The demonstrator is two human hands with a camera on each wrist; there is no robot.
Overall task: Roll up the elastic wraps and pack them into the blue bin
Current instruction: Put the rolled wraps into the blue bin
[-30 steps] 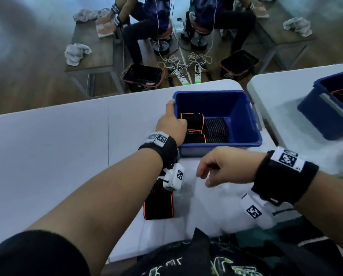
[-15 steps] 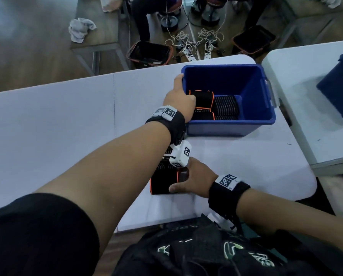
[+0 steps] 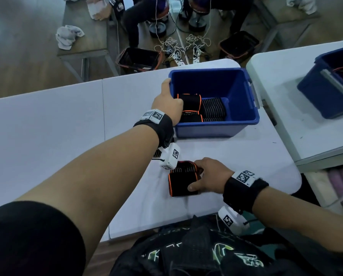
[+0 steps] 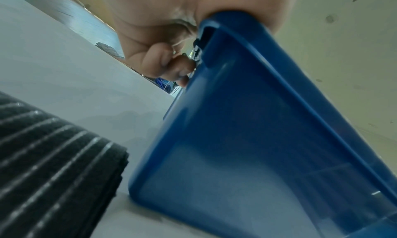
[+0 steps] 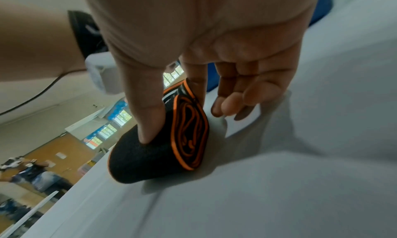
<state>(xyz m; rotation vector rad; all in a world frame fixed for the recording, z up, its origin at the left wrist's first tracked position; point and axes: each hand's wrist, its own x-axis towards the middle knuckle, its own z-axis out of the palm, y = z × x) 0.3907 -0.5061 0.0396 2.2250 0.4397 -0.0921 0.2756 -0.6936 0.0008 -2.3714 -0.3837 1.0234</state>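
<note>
My left hand (image 3: 167, 101) grips the left rim of the blue bin (image 3: 244, 120), thumb along the rim and fingers curled under the lip on the outside. The bin sits toward the far right corner of the tabletop (image 3: 47, 124), with rolled wraps (image 3: 191, 101) packed against its near-left inside corner. My right hand (image 3: 210, 176) pinches a rolled wrap (image 3: 181, 185), black with orange edging, between thumb and forefinger; it rests on the tabletop near the front edge, my other fingers loosely bent beside it.
</note>
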